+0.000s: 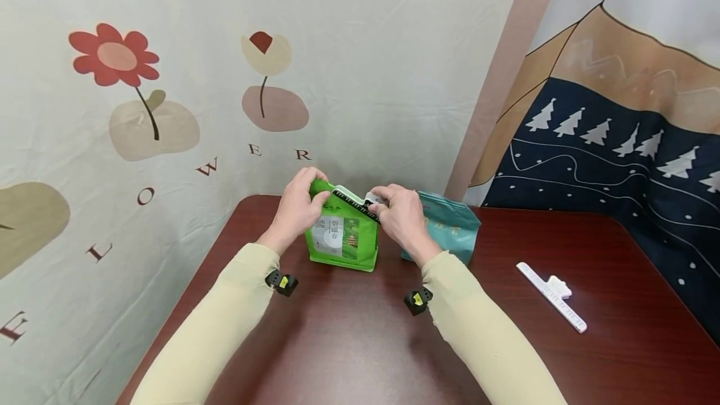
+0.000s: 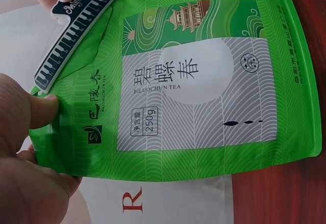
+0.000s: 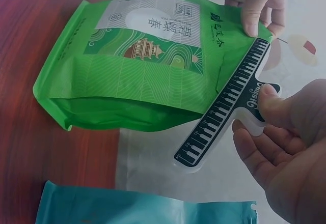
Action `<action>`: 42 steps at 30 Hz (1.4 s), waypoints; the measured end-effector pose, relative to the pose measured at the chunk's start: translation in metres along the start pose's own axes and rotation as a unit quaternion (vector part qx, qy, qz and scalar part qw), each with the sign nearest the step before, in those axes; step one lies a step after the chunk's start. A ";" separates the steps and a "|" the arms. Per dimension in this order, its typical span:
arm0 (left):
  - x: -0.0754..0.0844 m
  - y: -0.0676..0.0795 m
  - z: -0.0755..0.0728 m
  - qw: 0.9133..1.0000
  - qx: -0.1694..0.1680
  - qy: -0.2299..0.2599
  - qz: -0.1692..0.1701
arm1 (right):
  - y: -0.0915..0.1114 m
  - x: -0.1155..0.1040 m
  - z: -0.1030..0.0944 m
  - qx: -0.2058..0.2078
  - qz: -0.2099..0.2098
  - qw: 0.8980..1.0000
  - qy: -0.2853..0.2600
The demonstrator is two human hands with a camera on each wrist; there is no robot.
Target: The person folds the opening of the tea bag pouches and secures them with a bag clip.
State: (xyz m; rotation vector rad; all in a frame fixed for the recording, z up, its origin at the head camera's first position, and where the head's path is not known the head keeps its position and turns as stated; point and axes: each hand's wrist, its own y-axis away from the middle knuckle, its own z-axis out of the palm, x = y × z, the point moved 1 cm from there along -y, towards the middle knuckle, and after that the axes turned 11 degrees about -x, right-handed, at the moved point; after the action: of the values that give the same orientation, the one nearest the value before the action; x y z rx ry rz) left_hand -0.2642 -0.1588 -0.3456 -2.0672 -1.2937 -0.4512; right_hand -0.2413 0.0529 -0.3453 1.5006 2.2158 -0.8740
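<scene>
A bright green tea bag [image 1: 337, 236] stands upright on the table, its label reading Biluochun Tea in the left wrist view. My left hand [image 1: 299, 205] pinches the bag's top left corner between thumb and fingers. With thumb and fingers my right hand [image 1: 402, 214] grips the handle of a black and white piano-key bag clip [image 3: 224, 107]. The clip's long bar slants across the top of the bag, and one end extends past the bag's edge in the right wrist view. Just behind my right hand stands a teal bag [image 1: 452, 227].
A white bag clip [image 1: 554, 295] lies at the right on the dark red table [image 1: 360, 342]. Behind the table hangs a pale cloth [image 1: 382, 80] printed with flowers and letters, with a navy tree pattern [image 1: 590, 161] at the right.
</scene>
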 end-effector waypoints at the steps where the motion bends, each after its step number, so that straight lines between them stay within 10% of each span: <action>1: 0.000 0.000 0.000 1.000 0.000 0.001 -0.001 | 0.000 0.000 0.000 0.002 0.000 1.000 -0.001; 42: -0.002 -0.001 0.000 1.000 -0.006 0.002 -0.010 | -0.009 -0.007 0.008 0.026 -0.006 0.999 -0.042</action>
State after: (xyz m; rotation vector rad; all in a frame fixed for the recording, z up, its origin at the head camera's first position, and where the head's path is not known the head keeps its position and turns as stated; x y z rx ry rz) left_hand -0.2659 -0.1596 -0.3467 -2.0633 -1.3141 -0.4736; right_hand -0.2471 0.0404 -0.3447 1.4471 2.1606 -0.9862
